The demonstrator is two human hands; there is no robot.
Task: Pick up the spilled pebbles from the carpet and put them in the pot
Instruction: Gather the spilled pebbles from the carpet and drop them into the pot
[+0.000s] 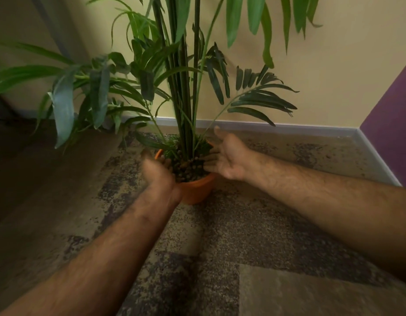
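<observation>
An orange pot [197, 190] stands on the patterned carpet [243, 236] with tall green stems rising from it. Dark brown pebbles [188, 171] fill its top around the stems. My left hand [158, 173] is blurred at the pot's left rim, fingers reaching over the pebbles; whether it holds any is unclear. My right hand [229, 156] is at the pot's right rim, palm turned toward the stems, thumb up and fingers spread, holding nothing. I see no loose pebbles on the carpet.
Long palm leaves [67, 103] hang low over the left and over the pot. A yellow wall with a grey skirting board [288, 128] runs close behind. A purple wall [393, 124] closes the right side. Bare brown floor [37, 169] lies left.
</observation>
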